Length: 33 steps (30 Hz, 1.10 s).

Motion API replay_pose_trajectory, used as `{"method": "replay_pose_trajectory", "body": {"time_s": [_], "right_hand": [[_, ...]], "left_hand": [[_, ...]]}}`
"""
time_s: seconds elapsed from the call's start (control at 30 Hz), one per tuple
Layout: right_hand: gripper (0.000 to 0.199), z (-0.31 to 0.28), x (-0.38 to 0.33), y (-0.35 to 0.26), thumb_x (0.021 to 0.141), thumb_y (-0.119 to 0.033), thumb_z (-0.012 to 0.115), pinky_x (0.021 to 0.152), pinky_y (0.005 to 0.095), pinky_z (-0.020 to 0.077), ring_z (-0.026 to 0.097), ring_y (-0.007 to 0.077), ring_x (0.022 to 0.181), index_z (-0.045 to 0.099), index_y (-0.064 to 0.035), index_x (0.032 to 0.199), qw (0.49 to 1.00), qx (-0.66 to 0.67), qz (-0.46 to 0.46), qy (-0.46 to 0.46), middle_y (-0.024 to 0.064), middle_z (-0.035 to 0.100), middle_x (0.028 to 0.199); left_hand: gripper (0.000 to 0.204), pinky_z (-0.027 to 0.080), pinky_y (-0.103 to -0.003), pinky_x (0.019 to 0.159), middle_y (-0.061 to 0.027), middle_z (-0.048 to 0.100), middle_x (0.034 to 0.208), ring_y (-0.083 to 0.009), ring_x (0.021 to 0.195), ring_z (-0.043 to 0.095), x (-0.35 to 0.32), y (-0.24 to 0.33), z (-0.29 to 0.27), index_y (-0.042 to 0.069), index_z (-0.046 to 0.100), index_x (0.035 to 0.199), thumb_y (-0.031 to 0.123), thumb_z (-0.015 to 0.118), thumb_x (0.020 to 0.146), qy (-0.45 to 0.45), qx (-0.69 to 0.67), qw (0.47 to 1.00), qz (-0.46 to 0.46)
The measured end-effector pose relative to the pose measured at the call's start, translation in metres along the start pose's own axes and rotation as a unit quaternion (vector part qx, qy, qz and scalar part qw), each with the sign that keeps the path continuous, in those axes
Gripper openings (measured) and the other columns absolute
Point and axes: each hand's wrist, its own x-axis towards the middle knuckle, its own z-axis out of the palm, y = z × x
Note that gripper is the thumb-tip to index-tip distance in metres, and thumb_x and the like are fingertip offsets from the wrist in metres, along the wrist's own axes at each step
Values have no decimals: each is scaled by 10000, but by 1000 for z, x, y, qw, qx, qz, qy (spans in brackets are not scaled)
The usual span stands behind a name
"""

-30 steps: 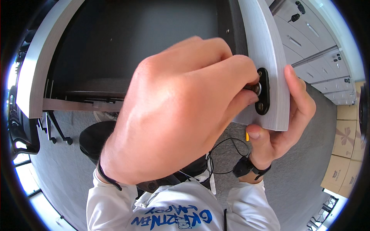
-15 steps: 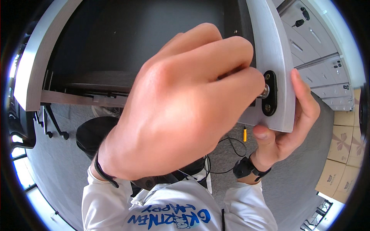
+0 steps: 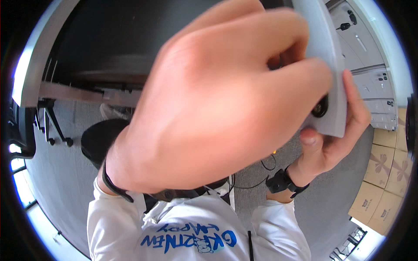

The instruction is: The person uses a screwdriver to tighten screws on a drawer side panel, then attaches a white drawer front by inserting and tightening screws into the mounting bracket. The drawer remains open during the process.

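My left hand [image 3: 222, 104], a black band at its wrist, reaches across the middle with its fingers curled closed against the inner face of a light grey panel [image 3: 337, 100]. Whatever is between its fingertips is hidden behind the knuckles. Just below them shows the lower end of a black oblong plate [image 3: 321, 107], fixed to the panel with a screw. My right hand [image 3: 328, 152], with a black watch [image 3: 281, 180], grips the panel's near end, thumb on the near side and fingers around the outer face.
A dark interior [image 3: 113, 39] lies beyond my left hand, with a grey side panel [image 3: 37, 61] at far left. Grey cabinets [image 3: 370, 52] with keys and cardboard boxes [image 3: 365, 200] stand at the right. A black cable [image 3: 254, 187] is on the carpet.
My left hand has moved up and right, now covering most of the black plate and the metal part seen before. The panel and right hand have shifted slightly right and up in view.
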Motion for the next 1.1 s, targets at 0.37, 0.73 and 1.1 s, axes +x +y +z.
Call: {"method": "replay_pose_trajectory", "body": {"time_s": [0.37, 0.73, 1.1], "right_hand": [[792, -3, 8, 16, 912, -459, 745, 1123, 415, 457, 542, 297, 1355, 427, -25, 1493, 991, 23, -120, -47, 181, 494, 1515], [733, 2, 5, 15, 883, -330, 803, 1111, 360, 395, 548, 221, 1281, 486, -24, 1469, 992, 76, -102, -26, 126, 539, 1434], [712, 5, 5, 15, 869, -264, 818, 1090, 350, 396, 528, 208, 1259, 496, -28, 1459, 985, 144, -90, -29, 121, 537, 1389]], "left_hand": [[372, 496, -405, 975, -106, 567, 1252, -299, 1115, 579, -232, 8, -38, 103, 649, 1248, 198, 726, 897, -492, 20, 836, -242], [481, 509, -418, 1001, -112, 561, 1228, -296, 1185, 566, -324, -9, -2, 109, 585, 1290, 270, 773, 877, -520, 19, 824, -226], [363, 573, -363, 849, -109, 623, 1210, -281, 998, 699, -264, 0, -70, 30, 575, 1300, 179, 675, 985, -431, -61, 853, -290]]}}
